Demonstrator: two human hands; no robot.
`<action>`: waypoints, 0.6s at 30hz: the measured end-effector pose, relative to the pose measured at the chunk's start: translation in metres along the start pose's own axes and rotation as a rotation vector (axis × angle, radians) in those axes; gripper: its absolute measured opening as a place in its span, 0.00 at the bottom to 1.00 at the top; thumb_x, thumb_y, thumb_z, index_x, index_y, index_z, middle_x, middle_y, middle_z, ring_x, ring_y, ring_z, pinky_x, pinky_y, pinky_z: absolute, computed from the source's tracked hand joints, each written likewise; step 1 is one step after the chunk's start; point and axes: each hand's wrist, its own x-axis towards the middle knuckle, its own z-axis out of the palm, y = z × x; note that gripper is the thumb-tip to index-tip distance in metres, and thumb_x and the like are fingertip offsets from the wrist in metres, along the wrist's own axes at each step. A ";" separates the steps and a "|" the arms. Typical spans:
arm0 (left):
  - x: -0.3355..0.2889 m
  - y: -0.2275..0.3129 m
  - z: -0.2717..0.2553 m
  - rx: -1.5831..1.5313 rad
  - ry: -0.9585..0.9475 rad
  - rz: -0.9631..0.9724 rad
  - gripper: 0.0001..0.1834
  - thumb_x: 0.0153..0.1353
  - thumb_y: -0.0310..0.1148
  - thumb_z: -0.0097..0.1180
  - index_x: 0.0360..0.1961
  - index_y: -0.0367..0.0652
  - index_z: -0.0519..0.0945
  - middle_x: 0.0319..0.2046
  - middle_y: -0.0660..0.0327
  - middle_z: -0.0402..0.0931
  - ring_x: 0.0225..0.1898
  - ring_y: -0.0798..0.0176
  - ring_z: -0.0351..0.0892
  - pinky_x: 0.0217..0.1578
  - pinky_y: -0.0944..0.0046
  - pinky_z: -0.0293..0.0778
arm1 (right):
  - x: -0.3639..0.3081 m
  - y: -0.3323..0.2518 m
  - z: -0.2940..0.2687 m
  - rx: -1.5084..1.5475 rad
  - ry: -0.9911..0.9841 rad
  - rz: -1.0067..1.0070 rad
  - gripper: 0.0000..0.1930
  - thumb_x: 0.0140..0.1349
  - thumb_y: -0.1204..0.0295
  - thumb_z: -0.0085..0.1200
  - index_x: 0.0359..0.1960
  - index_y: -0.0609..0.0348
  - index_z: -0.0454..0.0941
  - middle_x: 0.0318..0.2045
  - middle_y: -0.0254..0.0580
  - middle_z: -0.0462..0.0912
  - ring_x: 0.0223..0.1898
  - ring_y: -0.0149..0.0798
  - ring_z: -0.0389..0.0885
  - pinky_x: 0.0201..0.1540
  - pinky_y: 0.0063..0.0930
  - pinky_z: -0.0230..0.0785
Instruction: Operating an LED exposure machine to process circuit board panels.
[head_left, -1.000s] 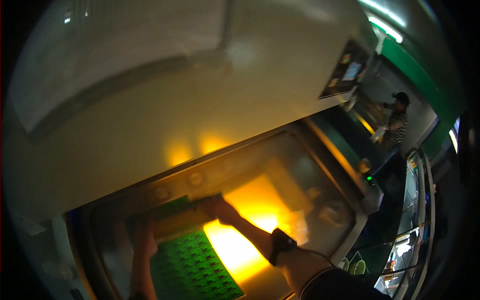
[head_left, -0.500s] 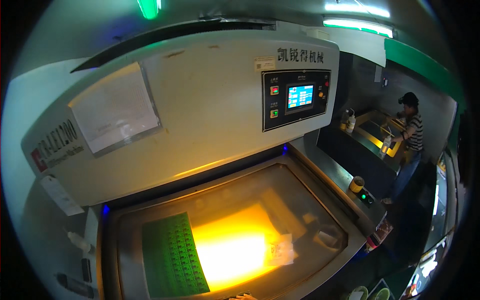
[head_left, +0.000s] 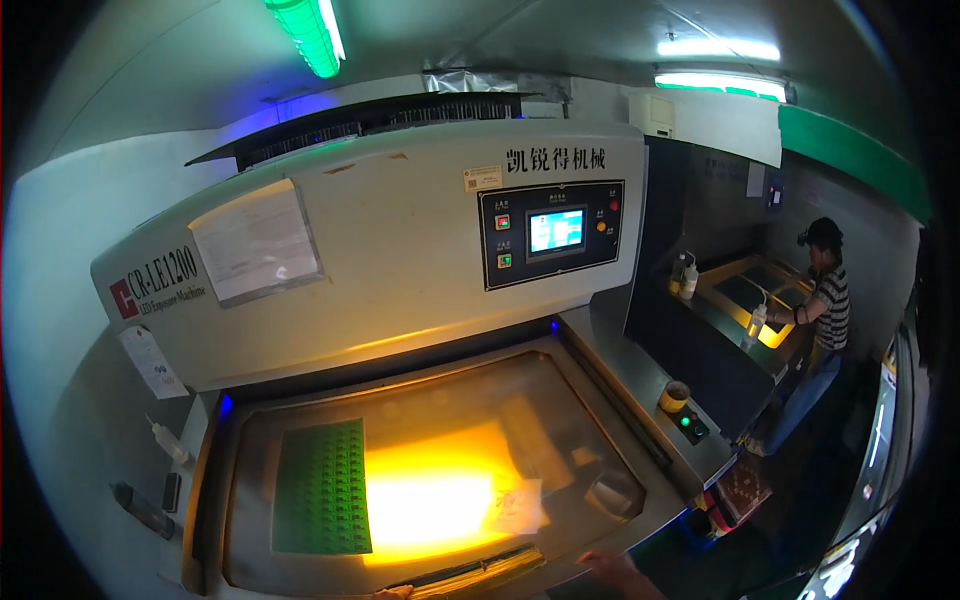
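At the lower edge, the fingers of my left hand (head_left: 393, 593) close on the left end of a long, thin strip-like piece (head_left: 475, 573), dark on top with a yellowish edge; its kind does not show clearly. My right hand (head_left: 615, 572) is apart from the strip's right end, blurred and dim, so its fingers are hard to read. Beyond both hands, a green circuit board panel (head_left: 325, 488) with rows of small patterns lies on the left of the exposure machine's bed (head_left: 430, 400). A bright yellow glow covers the bed beside it, next to a pale sheet (head_left: 515, 508).
The machine's hood (head_left: 390, 260) rises behind the bed, with a control screen (head_left: 556, 231). A small round container (head_left: 675, 396) and a green-lit button box (head_left: 690, 425) stand on the right ledge. Farther right, another person (head_left: 825, 300) works at a lit table with bottles.
My view has shifted back and up, showing more of the machine and ceiling. The right hand and most of the long strip have come into view; the green panel appears still on the bed.
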 end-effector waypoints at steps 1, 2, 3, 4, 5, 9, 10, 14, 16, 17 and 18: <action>0.009 0.007 0.000 0.014 -0.011 0.025 0.33 0.59 0.34 0.55 0.68 0.52 0.65 0.60 0.50 0.74 0.60 0.42 0.72 0.63 0.49 0.65 | -0.018 0.029 -0.017 -0.028 0.108 0.195 0.10 0.61 0.73 0.49 0.35 0.53 0.86 0.33 0.37 0.88 0.40 0.44 0.87 0.48 0.37 0.77; 0.014 0.011 0.002 0.025 -0.020 0.033 0.33 0.59 0.34 0.54 0.68 0.52 0.64 0.60 0.50 0.74 0.61 0.42 0.71 0.63 0.50 0.64 | -0.032 0.043 -0.024 -0.031 0.123 0.206 0.10 0.61 0.73 0.49 0.35 0.53 0.86 0.33 0.37 0.88 0.40 0.44 0.87 0.48 0.37 0.77; 0.018 0.013 0.005 0.030 -0.025 0.030 0.34 0.59 0.34 0.54 0.69 0.52 0.63 0.60 0.50 0.73 0.61 0.43 0.71 0.64 0.50 0.63 | -0.040 0.053 -0.031 0.089 0.141 0.207 0.10 0.60 0.71 0.49 0.32 0.52 0.85 0.30 0.38 0.88 0.38 0.44 0.87 0.46 0.37 0.78; 0.019 0.014 0.006 0.038 -0.032 0.028 0.34 0.60 0.34 0.53 0.69 0.53 0.62 0.61 0.50 0.73 0.62 0.43 0.71 0.64 0.50 0.62 | -0.045 0.060 -0.033 0.210 0.158 0.206 0.11 0.60 0.69 0.49 0.29 0.52 0.85 0.27 0.39 0.87 0.35 0.44 0.87 0.45 0.38 0.79; 0.021 0.016 0.007 0.045 -0.041 0.025 0.34 0.60 0.34 0.53 0.70 0.53 0.62 0.61 0.50 0.73 0.62 0.43 0.70 0.65 0.50 0.61 | -0.047 0.063 -0.034 0.208 0.164 0.207 0.11 0.60 0.69 0.49 0.29 0.52 0.85 0.27 0.39 0.87 0.35 0.44 0.87 0.45 0.38 0.79; 0.031 0.023 0.006 0.087 -0.072 0.024 0.36 0.61 0.34 0.51 0.71 0.54 0.59 0.62 0.50 0.72 0.64 0.45 0.69 0.67 0.50 0.58 | -0.042 0.084 -0.026 -0.235 0.037 0.257 0.12 0.61 0.62 0.48 0.30 0.46 0.86 0.27 0.42 0.86 0.32 0.49 0.86 0.41 0.42 0.79; 0.033 0.024 0.006 0.095 -0.080 0.026 0.36 0.61 0.34 0.51 0.72 0.54 0.58 0.62 0.50 0.72 0.64 0.45 0.69 0.67 0.50 0.57 | -0.039 0.092 -0.022 -0.413 0.068 0.269 0.12 0.61 0.60 0.48 0.30 0.44 0.86 0.27 0.42 0.86 0.31 0.51 0.86 0.39 0.44 0.79; 0.033 0.025 0.005 0.139 -0.123 0.001 0.37 0.62 0.35 0.49 0.73 0.55 0.55 0.63 0.50 0.71 0.66 0.47 0.67 0.70 0.51 0.54 | 0.013 0.065 -0.094 -0.474 0.301 0.497 0.11 0.60 0.59 0.49 0.33 0.38 0.87 0.32 0.44 0.87 0.37 0.54 0.85 0.43 0.49 0.78; 0.032 0.024 0.007 0.168 -0.152 -0.029 0.38 0.63 0.35 0.48 0.74 0.56 0.53 0.64 0.49 0.70 0.67 0.48 0.67 0.71 0.51 0.53 | 0.043 0.067 -0.154 -0.459 0.354 0.410 0.08 0.58 0.65 0.53 0.30 0.44 0.86 0.30 0.47 0.86 0.36 0.54 0.85 0.41 0.48 0.77; 0.034 0.023 0.007 0.191 -0.171 -0.044 0.38 0.63 0.35 0.47 0.75 0.56 0.52 0.64 0.49 0.70 0.67 0.48 0.66 0.71 0.51 0.52 | 0.058 0.078 -0.176 -0.425 0.465 0.442 0.08 0.57 0.66 0.54 0.32 0.47 0.86 0.35 0.48 0.86 0.40 0.55 0.84 0.45 0.48 0.76; 0.031 0.020 0.007 0.206 -0.189 -0.073 0.39 0.63 0.35 0.47 0.75 0.57 0.51 0.65 0.49 0.70 0.67 0.49 0.66 0.72 0.51 0.51 | 0.076 0.076 -0.198 -0.489 0.462 0.452 0.09 0.58 0.66 0.54 0.38 0.47 0.85 0.38 0.48 0.86 0.43 0.53 0.84 0.47 0.48 0.75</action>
